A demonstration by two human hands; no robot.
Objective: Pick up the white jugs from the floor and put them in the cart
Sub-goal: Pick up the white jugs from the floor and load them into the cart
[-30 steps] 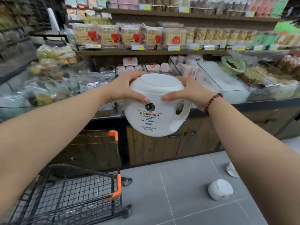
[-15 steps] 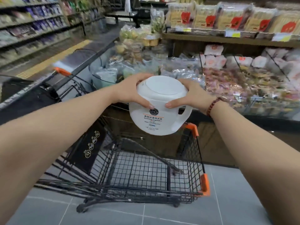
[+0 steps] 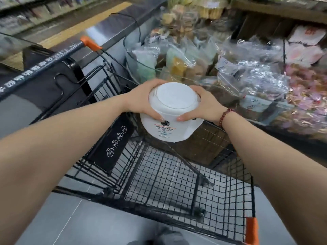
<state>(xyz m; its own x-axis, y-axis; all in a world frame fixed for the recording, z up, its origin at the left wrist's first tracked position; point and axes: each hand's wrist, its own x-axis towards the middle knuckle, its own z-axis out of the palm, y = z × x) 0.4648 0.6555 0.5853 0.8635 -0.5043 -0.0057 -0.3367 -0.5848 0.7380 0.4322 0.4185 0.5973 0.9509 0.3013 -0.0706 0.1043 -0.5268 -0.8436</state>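
Fingers (image 3: 156, 116) of the left hand (image 3: 141, 99) and right hand (image 3: 207, 105) are curled round the jug (image 3: 172, 128), now brought above the cart (image 3: 177, 183)

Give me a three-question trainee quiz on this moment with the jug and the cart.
1. True or false: the jug rests on the floor of the cart.
2. What holds the jug? A) one hand, by the handle B) both hands, round its top C) nothing
3. Fill in: the bracelet sits on the ___ wrist.
Key: 1 false, it is held in the air over the cart. 2 B, left hand and right hand. 3 right.
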